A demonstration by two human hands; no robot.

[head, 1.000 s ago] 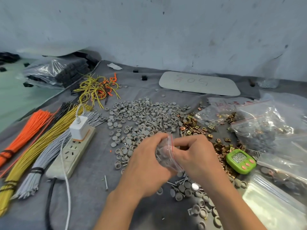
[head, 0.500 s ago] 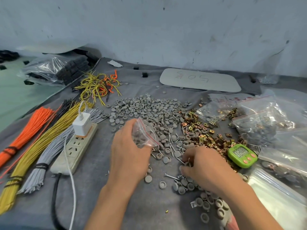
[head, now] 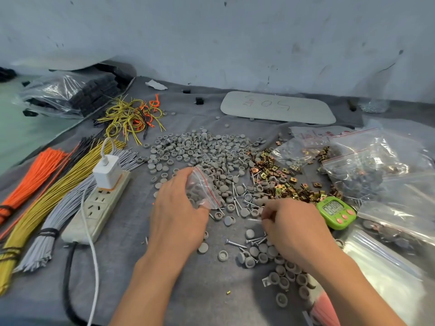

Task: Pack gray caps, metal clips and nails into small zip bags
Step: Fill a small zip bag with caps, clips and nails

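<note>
Left hand [head: 179,215]: is gripping a small zip bag [head: 202,191], fingers curled round it.
Right hand [head: 292,227]: is hovering with fingers curled together over loose nails [head: 235,243]; cannot tell whether it is pinching one.
Small zip bag: is holding a few gray caps, its red-striped mouth facing the right hand.
Gray caps [head: 207,149]: are lying heaped mid-table [head: 122,267], toward the far edge.
Metal clips [head: 277,177]: are lying just right of the caps.
Filled bags [head: 367,165]: are piling along the right edge, holding caps and clips.

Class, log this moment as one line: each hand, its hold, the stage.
left hand: holds small zip bag with gray caps inside | right hand: curled over loose nails, grasp unclear | stage: packing under way
</note>
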